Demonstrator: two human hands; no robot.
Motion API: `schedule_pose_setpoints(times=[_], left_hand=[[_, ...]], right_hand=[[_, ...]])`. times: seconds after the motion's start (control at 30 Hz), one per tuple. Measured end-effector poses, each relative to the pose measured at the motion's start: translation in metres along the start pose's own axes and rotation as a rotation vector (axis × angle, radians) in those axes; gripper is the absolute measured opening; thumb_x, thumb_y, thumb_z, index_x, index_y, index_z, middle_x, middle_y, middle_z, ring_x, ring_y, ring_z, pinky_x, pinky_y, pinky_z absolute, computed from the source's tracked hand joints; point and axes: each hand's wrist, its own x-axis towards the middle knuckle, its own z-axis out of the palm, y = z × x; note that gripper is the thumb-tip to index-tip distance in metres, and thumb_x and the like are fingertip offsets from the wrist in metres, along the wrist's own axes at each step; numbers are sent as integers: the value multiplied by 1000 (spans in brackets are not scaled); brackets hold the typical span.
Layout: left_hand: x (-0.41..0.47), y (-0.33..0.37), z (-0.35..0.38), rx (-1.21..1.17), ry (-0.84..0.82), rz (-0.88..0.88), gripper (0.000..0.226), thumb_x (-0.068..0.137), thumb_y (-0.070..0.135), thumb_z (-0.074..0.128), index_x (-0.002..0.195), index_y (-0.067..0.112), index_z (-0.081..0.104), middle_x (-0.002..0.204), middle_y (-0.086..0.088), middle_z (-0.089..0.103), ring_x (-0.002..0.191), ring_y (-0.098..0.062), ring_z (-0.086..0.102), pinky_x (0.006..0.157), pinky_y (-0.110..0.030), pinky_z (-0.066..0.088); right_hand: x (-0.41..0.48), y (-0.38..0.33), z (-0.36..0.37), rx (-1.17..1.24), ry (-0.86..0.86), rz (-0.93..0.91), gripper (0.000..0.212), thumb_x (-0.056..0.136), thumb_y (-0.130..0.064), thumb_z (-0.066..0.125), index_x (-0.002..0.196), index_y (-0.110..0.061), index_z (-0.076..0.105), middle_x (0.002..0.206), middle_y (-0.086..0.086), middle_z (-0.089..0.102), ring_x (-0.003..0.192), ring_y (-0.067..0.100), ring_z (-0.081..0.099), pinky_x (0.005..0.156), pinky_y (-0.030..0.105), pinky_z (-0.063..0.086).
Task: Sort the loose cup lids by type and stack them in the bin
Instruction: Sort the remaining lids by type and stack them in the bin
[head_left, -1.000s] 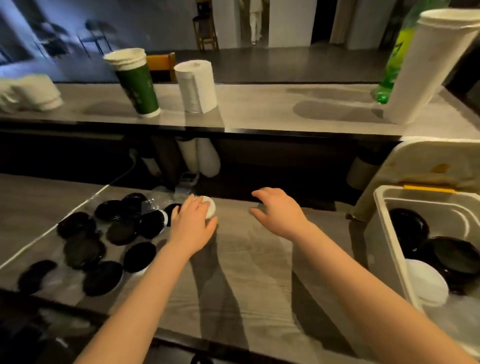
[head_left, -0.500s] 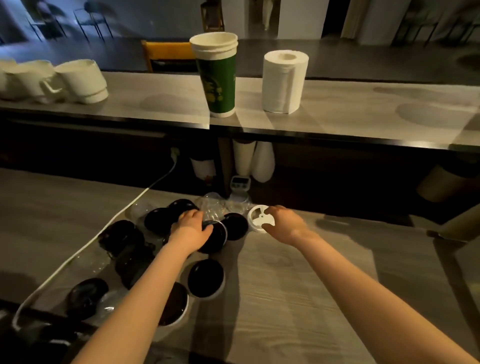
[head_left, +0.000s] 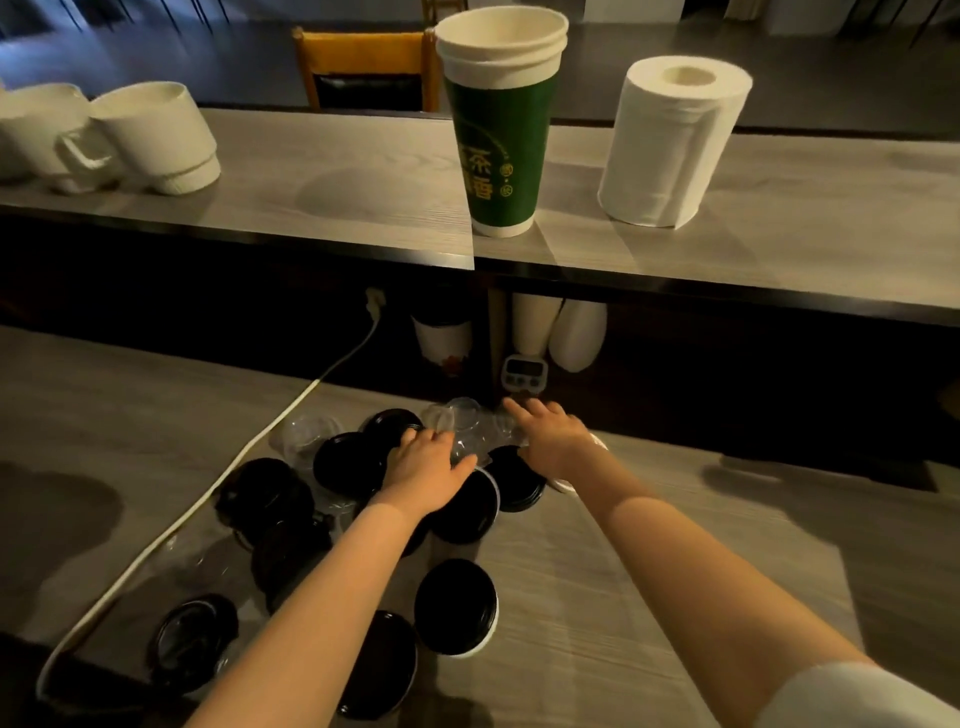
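Work surface: bare wood-grain counter (head_left: 649, 545) lies open from 3 to 5 o'clock of the hands. Loose lids cluster from 7 to 12 o'clock: black lids (head_left: 457, 605), clear lids (head_left: 462, 418). Left hand (head_left: 428, 470) rests palm-down over the clear lids, fingers loosely curled; whether it grips one cannot be told. Right hand (head_left: 553, 441) lies flat, fingers spread, over a white lid (head_left: 569, 486). Green cup (head_left: 498, 135) at 12 o'clock carries Chinese characters. White cable (head_left: 260, 441) borders the pile at 9 o'clock; paper roll (head_left: 670, 143) at 1 o'clock
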Motion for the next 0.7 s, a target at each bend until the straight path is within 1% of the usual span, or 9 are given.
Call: schedule_pose_setpoints(times=[0.1, 0.2, 0.27, 0.33, 0.4, 0.47, 0.57, 0.63, 0.7], left_hand=[[4, 2, 3, 23, -33, -3, 56, 95, 52, 37, 138, 16, 38, 144, -8, 37, 134, -29, 25, 105, -40, 30], [5, 2, 8, 11, -35, -16, 56, 93, 53, 40, 135, 16, 41, 139, -9, 42, 132, -30, 29, 103, -40, 33], [5, 2, 10, -6, -46, -21, 57, 93, 52, 43, 136, 17, 39, 138, -10, 44, 129, -31, 36, 102, -41, 36], [2, 2, 11, -22, -51, -6, 59, 91, 52, 47, 138, 18, 36, 138, -10, 44, 127, -30, 40, 101, -41, 39], [-1, 1, 10, -56, -9, 20, 65, 89, 52, 52, 140, 18, 32, 141, -8, 40, 129, -29, 38, 101, -40, 39], [-5, -1, 8, -174, 75, 40, 72, 85, 49, 60, 143, 20, 29, 145, -5, 33, 132, -27, 33, 104, -39, 38], [-8, -4, 1, -442, 151, 45, 77, 79, 39, 71, 141, 21, 30, 143, -4, 32, 128, -24, 39, 103, -35, 40], [-10, -6, -2, -536, 171, 37, 78, 76, 35, 75, 139, 20, 31, 140, -5, 34, 125, -23, 44, 99, -33, 41], [-13, -7, -4, -601, 177, 23, 81, 72, 32, 79, 137, 18, 31, 137, -5, 39, 123, -21, 47, 97, -32, 42]], right_hand=[[-1, 2, 9, -48, 15, -12, 72, 95, -30, 51, 152, -27, 7, 155, 5, 14, 140, 31, 18, 111, 46, 28], [-6, 7, 18, -21, 123, -46, 60, 93, -30, 52, 147, -25, 28, 149, 6, 23, 135, 31, 23, 108, 45, 33], [-10, 11, 23, 32, 194, -47, 51, 92, -29, 52, 141, -24, 38, 145, 8, 27, 131, 31, 27, 103, 44, 37], [-12, 15, 27, 99, 230, -25, 48, 91, -28, 54, 136, -23, 39, 144, 9, 28, 127, 33, 30, 100, 44, 41], [-9, 18, 26, 154, 215, 5, 49, 90, -27, 56, 134, -21, 36, 139, 9, 34, 122, 33, 37, 97, 43, 43], [-5, 18, 22, 185, 192, 37, 48, 90, -24, 57, 133, -19, 36, 133, 9, 42, 116, 32, 43, 94, 43, 45], [0, 17, 13, 186, 204, 73, 49, 88, -23, 60, 131, -17, 37, 129, 10, 48, 114, 32, 49, 92, 43, 47], [-3, 15, 6, 262, 284, 77, 47, 89, -28, 60, 130, -15, 40, 125, 11, 51, 111, 31, 51, 90, 41, 48], [-13, 12, -3, 461, 419, 69, 46, 87, -34, 62, 126, -16, 44, 119, 8, 51, 105, 26, 54, 85, 36, 49]])
